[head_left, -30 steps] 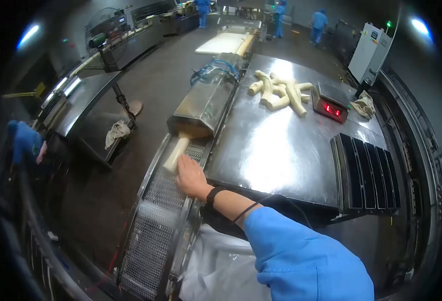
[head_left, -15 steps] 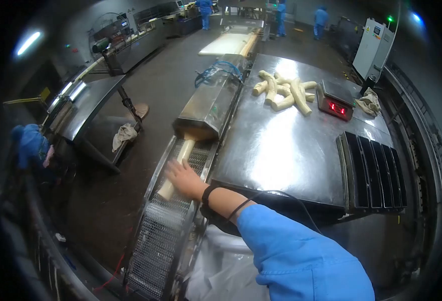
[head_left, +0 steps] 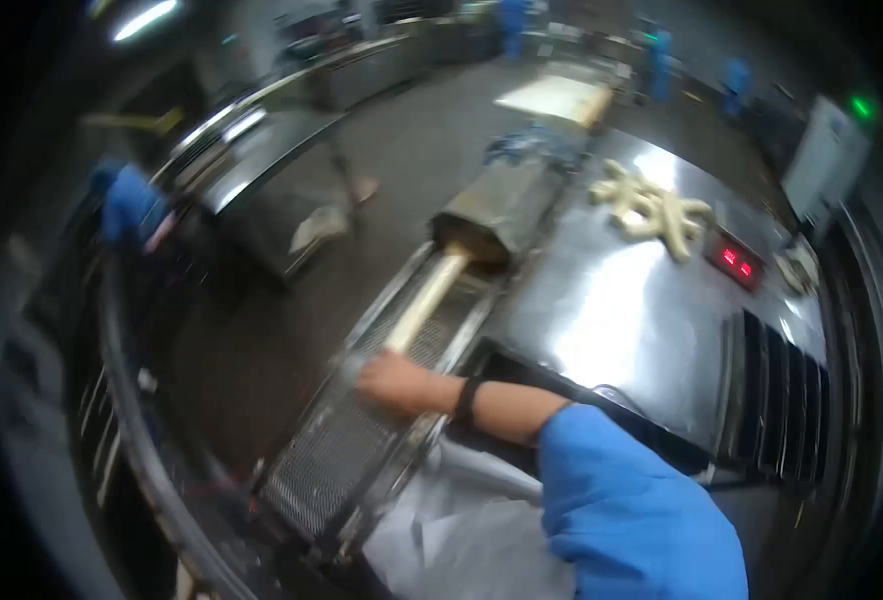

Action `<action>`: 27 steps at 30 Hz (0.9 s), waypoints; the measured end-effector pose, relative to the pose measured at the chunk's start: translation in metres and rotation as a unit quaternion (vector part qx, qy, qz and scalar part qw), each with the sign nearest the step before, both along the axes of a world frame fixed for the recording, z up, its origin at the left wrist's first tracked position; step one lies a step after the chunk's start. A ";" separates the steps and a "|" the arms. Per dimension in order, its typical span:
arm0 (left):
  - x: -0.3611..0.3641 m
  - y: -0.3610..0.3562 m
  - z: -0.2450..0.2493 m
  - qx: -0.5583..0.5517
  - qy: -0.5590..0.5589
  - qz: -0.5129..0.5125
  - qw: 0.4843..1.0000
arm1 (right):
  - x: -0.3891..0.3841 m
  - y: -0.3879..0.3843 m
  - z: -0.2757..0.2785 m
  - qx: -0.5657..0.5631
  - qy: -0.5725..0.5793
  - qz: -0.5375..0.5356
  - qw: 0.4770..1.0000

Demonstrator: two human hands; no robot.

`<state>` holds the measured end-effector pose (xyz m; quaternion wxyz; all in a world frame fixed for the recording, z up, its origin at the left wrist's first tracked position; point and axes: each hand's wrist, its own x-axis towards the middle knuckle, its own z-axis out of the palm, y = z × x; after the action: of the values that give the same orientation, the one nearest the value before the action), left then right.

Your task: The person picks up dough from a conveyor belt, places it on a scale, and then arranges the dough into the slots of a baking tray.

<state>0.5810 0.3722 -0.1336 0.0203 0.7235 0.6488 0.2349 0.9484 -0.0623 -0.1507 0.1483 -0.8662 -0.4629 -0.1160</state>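
My right hand (head_left: 393, 382), in a blue sleeve with a dark wristband, lies at the near end of a long pale dough strip (head_left: 427, 303). Its fingers are curled round that end. The strip rests on a mesh conveyor (head_left: 326, 470) and runs back to the mouth of a metal housing (head_left: 491, 212). On the steel table (head_left: 581, 320) to the right lies a pile of several twisted dough pieces (head_left: 651, 208). My left hand is out of view.
A scale with red digits (head_left: 736, 262) and a cloth (head_left: 797, 270) sit on the table, with black trays (head_left: 779, 400) at its right edge. White plastic sheeting (head_left: 471, 530) lies below my arm. Another person in blue (head_left: 133, 203) is at far left; others stand far back.
The view has turned, shifting the scene rightward in the frame. My right hand has moved from lying spread over the dough to curling at its near end, nearer me along the conveyor.
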 end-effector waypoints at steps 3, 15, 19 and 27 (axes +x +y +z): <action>0.001 -0.002 0.000 -0.033 -0.138 0.050 0.989 | -0.003 -0.005 0.028 -0.160 0.020 -0.092 0.983; -0.007 0.011 -0.019 -0.013 -0.083 0.076 0.994 | 0.017 0.117 0.192 0.400 0.422 0.038 0.813; -0.007 0.008 -0.020 -0.017 -0.102 0.057 0.993 | -0.007 0.183 0.271 0.409 0.497 0.412 0.645; -0.003 -0.003 -0.002 -0.049 -0.137 0.055 0.988 | -0.040 0.210 0.254 0.302 0.507 0.359 0.723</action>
<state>0.5784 0.3695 -0.1361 0.1321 0.6455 0.6896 0.3005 0.9087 0.1480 0.1030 0.6454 -0.4741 -0.5354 0.2685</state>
